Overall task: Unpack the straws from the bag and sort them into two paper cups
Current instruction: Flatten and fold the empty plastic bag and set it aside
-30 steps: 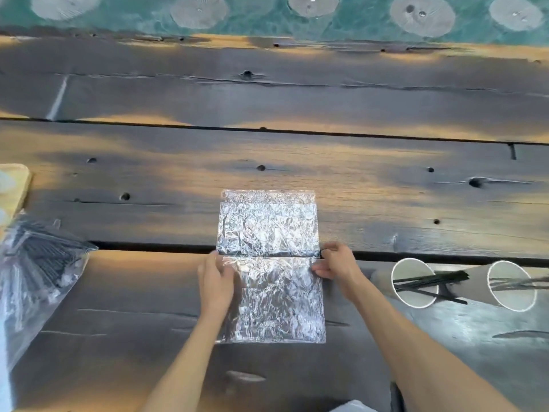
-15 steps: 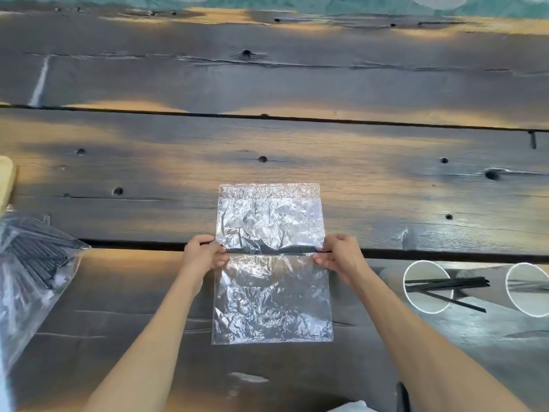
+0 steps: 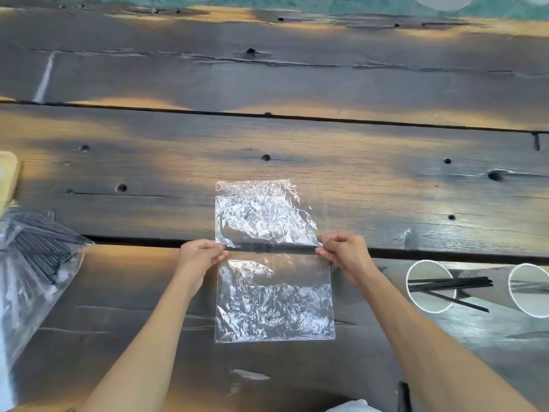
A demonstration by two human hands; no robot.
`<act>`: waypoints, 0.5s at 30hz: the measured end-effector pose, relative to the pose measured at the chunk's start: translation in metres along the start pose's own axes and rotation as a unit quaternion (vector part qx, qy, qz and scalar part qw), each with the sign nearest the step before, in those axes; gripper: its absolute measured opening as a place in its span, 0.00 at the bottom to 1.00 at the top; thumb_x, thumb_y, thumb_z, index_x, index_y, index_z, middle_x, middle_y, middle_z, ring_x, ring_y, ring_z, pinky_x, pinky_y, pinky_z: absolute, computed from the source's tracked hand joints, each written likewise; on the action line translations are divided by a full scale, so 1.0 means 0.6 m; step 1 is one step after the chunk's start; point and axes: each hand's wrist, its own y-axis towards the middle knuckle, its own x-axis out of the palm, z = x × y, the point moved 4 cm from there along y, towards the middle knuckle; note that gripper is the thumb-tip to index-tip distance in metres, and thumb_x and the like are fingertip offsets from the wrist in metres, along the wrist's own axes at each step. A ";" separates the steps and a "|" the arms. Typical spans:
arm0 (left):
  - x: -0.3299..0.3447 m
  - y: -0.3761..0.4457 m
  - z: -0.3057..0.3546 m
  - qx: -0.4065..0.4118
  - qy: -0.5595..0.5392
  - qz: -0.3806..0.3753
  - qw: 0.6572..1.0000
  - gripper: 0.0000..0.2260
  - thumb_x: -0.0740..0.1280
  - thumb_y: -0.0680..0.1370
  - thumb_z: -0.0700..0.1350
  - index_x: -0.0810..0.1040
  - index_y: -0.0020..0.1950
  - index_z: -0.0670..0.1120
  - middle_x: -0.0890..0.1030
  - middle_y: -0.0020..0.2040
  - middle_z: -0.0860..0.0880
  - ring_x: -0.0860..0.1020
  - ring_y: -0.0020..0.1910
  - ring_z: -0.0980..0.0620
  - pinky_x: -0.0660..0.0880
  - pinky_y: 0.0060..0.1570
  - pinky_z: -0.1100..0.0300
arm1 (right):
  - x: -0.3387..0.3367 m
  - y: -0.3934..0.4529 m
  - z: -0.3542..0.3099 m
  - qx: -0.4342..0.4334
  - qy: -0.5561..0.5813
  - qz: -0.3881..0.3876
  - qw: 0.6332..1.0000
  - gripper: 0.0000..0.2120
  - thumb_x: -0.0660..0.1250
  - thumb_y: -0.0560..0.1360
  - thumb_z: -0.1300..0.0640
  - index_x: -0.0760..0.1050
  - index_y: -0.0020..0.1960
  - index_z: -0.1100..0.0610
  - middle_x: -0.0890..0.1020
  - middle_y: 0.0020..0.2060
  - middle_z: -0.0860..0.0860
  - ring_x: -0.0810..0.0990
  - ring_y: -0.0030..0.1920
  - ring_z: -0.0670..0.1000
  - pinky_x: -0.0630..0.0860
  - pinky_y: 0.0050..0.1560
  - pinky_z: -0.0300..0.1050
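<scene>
Dark wooden planks (image 3: 297, 150) underlie an unlabelled clear bag (image 3: 273, 298), both hands, left (image 3: 199, 258) and right (image 3: 346, 255), pinching its edges.

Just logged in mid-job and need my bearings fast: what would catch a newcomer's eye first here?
An empty clear plastic bag lies crinkled at the centre of the wooden table, with the left hand and right hand each pinching an edge at its middle. To the right, two paper cups lie on their sides, the nearer cup with black straws poking out. At the far left sits another bag full of black straws.
</scene>
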 end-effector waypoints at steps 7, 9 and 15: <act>0.001 0.001 -0.009 -0.026 -0.105 -0.007 0.994 0.19 0.63 0.82 0.48 0.80 0.45 0.33 0.83 0.50 0.36 0.84 0.51 0.41 0.79 0.55 0.53 | -0.006 0.004 0.009 -0.011 0.024 -0.036 0.999 0.08 0.61 0.80 0.66 0.77 0.50 0.70 0.82 0.52 0.70 0.84 0.52 0.62 0.80 0.59 0.54; 0.001 0.000 -0.012 -0.024 -0.108 -0.011 0.994 0.22 0.60 0.83 0.50 0.80 0.44 0.32 0.83 0.51 0.35 0.84 0.53 0.41 0.78 0.55 0.53 | -0.007 0.003 0.013 -0.018 0.038 -0.033 0.999 0.15 0.59 0.83 0.58 0.76 0.41 0.64 0.83 0.48 0.67 0.84 0.54 0.61 0.78 0.60 0.55; 0.000 -0.007 -0.015 -0.004 -0.076 -0.014 0.997 0.15 0.67 0.80 0.44 0.79 0.41 0.32 0.84 0.49 0.39 0.83 0.51 0.44 0.76 0.61 0.51 | -0.008 -0.013 0.016 -0.060 0.001 -0.035 0.998 0.34 0.50 0.84 0.45 0.78 0.33 0.66 0.86 0.45 0.62 0.85 0.54 0.54 0.77 0.57 0.47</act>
